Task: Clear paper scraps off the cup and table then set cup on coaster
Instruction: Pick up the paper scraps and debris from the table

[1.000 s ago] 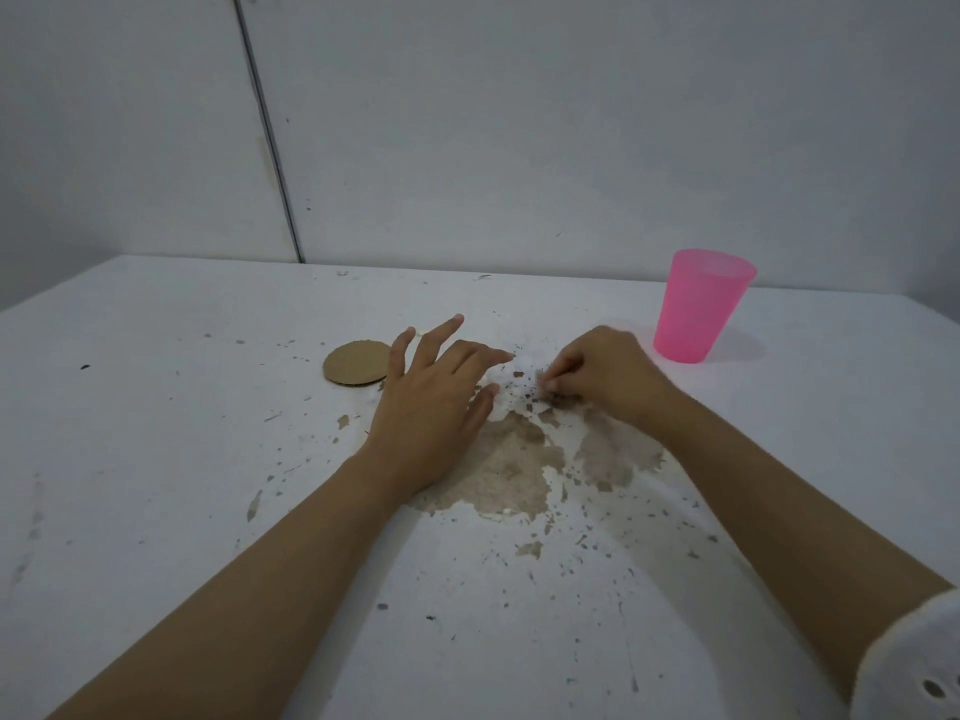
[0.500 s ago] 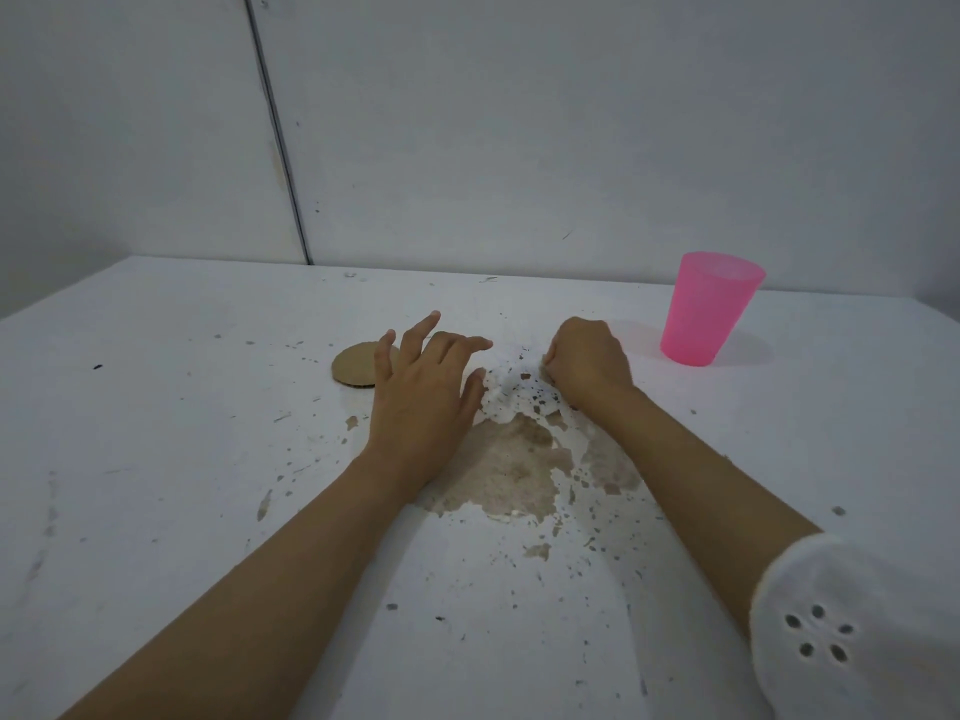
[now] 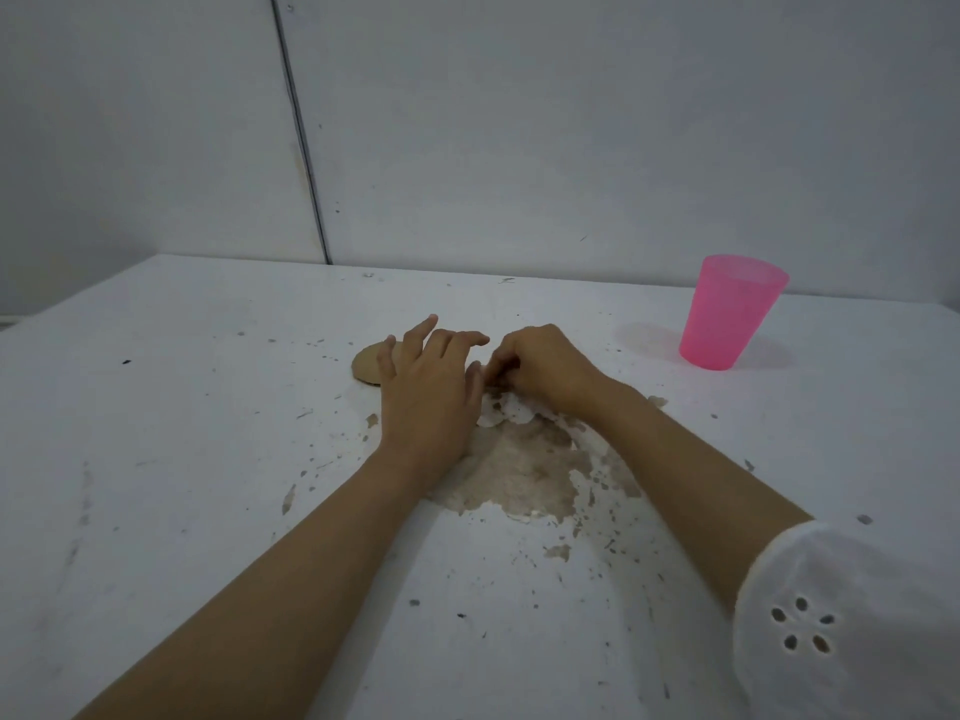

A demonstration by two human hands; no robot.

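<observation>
Room: pale grey wall panels with one dark vertical seam (image 3: pixel 301 132) rising behind the table at about 11 o'clock.
Surface: a white painted table (image 3: pixel 156 407), scuffed and speckled, with a large brown patch of worn-off paint (image 3: pixel 519 470) at its middle.
Left hand (image 3: pixel 426 392): lies palm down on the table at the centre, fingers spread wide and slightly lifted, holding nothing.
Right hand (image 3: pixel 545 368): just beside the left hand at its 3 o'clock, curled narrow with the fingertips drawn together against the table; whether they pinch a scrap cannot be told.
Sleeve: a white eyelet fabric cuff (image 3: pixel 841 615) covers the right arm at about 5 o'clock in the view.
Paper scraps: small white torn bits (image 3: pixel 498 413) lie at the upper edge of the brown patch, under and just in front of the two hands.
Coaster: a round brown cardboard disc (image 3: pixel 368 363) lies flat at 10 o'clock from the left hand, partly hidden by its fingers.
Cup: a translucent pink plastic tumbler (image 3: pixel 730 311) stands upright at 2 o'clock from the right hand, well apart from both hands and from the coaster; its inside cannot be made out.
</observation>
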